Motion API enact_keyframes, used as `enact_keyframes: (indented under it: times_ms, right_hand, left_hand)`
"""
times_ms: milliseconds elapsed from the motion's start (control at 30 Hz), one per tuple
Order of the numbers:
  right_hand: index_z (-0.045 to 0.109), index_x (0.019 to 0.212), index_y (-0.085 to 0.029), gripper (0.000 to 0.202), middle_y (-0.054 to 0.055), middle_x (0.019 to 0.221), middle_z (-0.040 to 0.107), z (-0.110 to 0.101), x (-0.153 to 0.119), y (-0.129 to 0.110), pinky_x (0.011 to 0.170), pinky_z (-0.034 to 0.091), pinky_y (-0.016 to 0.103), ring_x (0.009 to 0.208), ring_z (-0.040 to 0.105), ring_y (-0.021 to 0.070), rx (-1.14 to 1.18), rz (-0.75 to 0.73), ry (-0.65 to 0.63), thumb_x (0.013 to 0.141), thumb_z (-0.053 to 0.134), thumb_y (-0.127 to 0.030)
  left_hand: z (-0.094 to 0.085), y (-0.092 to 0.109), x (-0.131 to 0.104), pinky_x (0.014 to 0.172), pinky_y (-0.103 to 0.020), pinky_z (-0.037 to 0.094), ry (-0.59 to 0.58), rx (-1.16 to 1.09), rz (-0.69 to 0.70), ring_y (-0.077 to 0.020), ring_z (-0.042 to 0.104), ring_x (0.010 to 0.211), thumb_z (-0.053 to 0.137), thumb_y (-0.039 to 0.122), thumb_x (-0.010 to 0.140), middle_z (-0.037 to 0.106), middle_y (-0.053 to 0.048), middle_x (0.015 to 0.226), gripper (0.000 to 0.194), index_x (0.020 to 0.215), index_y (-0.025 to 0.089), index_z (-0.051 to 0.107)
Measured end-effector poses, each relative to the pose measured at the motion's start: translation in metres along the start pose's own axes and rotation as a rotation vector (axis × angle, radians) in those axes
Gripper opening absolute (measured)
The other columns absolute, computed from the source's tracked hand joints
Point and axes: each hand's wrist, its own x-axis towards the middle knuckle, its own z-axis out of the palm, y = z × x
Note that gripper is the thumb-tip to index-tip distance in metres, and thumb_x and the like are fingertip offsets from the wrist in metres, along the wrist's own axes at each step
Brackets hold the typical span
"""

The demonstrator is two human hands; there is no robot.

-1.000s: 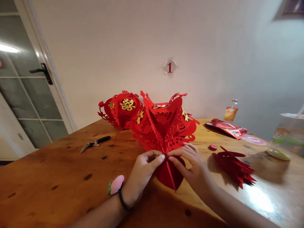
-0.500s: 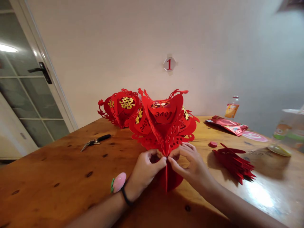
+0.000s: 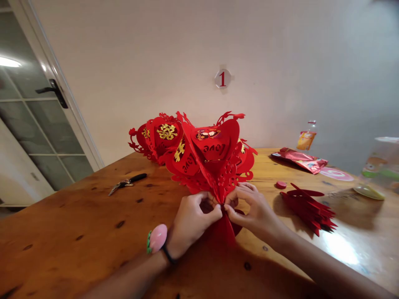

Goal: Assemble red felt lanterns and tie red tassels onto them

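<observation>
A red paper lantern (image 3: 215, 149) with cut-out "Love" lettering and gold patterns stands in front of me on the table. My left hand (image 3: 199, 214) pinches its narrow lower joint from the left, thumb and fingertips together. From the other side my right hand (image 3: 246, 203) pinches the same spot, its fingertips almost touching the left thumb. Red paper flaps hang below the fingers. What exactly lies between the fingertips is too small to make out. Behind and to the left sits a second red lantern (image 3: 158, 135) with a gold emblem.
Keys (image 3: 127, 182) lie on the wooden table (image 3: 93, 224) at left. To the right are a red bottle cap (image 3: 281, 185), a stack of red paper pieces (image 3: 311, 209), a red foil packet (image 3: 301, 159), a drink bottle (image 3: 306, 136) and a clear plastic cup (image 3: 378, 164).
The lantern has turned slightly, and its lower flaps have swung a little to the right. Both hands keep their pinch at the joint. The view has shifted slightly.
</observation>
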Motion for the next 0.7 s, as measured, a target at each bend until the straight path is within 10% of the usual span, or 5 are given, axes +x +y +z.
enact_keyframes:
  times_ms: [700]
  right_hand:
    - [0.061, 0.094, -0.026, 0.019, -0.002, 0.079, 0.065, -0.02, 0.002, 0.018, 0.102, 0.025, 0.043, 0.08, 0.057, 0.0135, -0.123, -0.238, -0.23, 0.077, 0.064, -0.034]
  left_hand:
    - [-0.007, -0.008, 0.01, 0.06, -0.02, 0.042, -0.064, -0.391, -0.063, -0.009, 0.053, 0.058, 0.064, 0.028, 0.068, 0.058, 0.002, 0.063, 0.015, 0.069, 0.014, 0.059]
